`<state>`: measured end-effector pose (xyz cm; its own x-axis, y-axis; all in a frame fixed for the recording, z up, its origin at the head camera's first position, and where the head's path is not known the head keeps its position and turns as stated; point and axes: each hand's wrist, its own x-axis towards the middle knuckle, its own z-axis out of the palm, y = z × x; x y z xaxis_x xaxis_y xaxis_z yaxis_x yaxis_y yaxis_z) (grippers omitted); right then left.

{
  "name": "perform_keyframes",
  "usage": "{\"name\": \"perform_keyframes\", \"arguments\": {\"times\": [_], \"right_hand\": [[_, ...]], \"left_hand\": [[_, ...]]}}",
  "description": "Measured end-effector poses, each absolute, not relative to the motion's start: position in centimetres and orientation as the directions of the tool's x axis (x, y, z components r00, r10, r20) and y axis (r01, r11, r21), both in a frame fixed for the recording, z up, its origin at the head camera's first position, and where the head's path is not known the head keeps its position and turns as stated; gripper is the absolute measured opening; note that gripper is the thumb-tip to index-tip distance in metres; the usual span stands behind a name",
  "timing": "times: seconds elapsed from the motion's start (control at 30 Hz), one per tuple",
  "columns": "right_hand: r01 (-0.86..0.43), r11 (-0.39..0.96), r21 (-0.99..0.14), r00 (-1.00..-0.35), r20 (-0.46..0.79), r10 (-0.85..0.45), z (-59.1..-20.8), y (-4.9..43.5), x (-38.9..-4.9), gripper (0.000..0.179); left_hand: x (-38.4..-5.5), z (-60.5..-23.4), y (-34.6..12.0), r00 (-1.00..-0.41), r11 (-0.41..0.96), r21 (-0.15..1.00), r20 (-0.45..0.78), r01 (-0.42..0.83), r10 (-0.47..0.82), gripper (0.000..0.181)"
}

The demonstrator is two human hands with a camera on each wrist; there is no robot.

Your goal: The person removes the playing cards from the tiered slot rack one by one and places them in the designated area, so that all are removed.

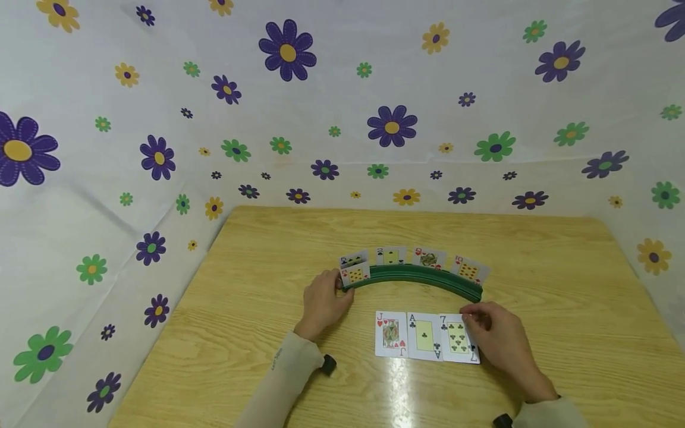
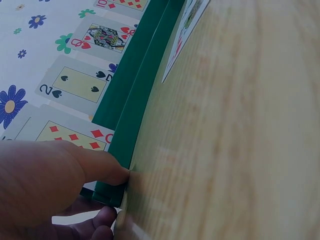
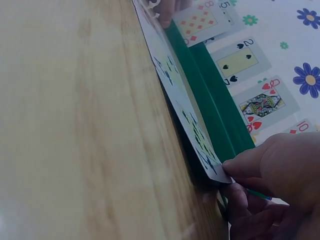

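A curved green card holder [image 1: 417, 274] stands on the table with several playing cards in its slots. My left hand [image 1: 321, 302] grips its left end, thumb in front and fingers behind, beside the eight of diamonds [image 3: 197, 24]. Along the holder stand the two of spades [image 2: 75, 85], the queen of hearts [image 2: 102, 37] and the ten of diamonds [image 1: 468, 270]. Nearer me lie a jack of hearts [image 1: 390, 334], an ace of clubs [image 1: 424, 336] and a seven of clubs [image 1: 457, 339] in a row. The seven's right edge is pinched by my right hand [image 1: 500, 339].
The wooden table [image 1: 225, 356] extends around the holder and the row of cards. A white cloth with printed flowers [image 1: 342, 89] hangs behind the table and at both sides. Partly behind the eight stands a black-suited five [image 1: 354, 258].
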<state>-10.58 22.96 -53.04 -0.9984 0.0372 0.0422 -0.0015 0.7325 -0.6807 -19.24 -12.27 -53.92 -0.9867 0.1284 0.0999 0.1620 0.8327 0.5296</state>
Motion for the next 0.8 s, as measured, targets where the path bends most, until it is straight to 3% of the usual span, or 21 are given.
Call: {"name": "perform_keyframes", "arguments": {"times": [0.27, 0.8], "right_hand": [[-0.040, 0.760, -0.648, -0.993, 0.112, 0.043, -53.21, 22.59, -10.47, 0.011], [-0.040, 0.756, -0.654, -0.993, 0.107, 0.040, -53.28, 22.49, -10.40, 0.014]], "left_hand": [[-19.36, -53.93, -12.30, -0.987, 0.838, 0.523, 0.094, 0.159, 0.129, 0.024], [-19.31, -54.06, -12.34, -0.987, 0.832, 0.532, 0.095, 0.158, 0.126, 0.023]]}}
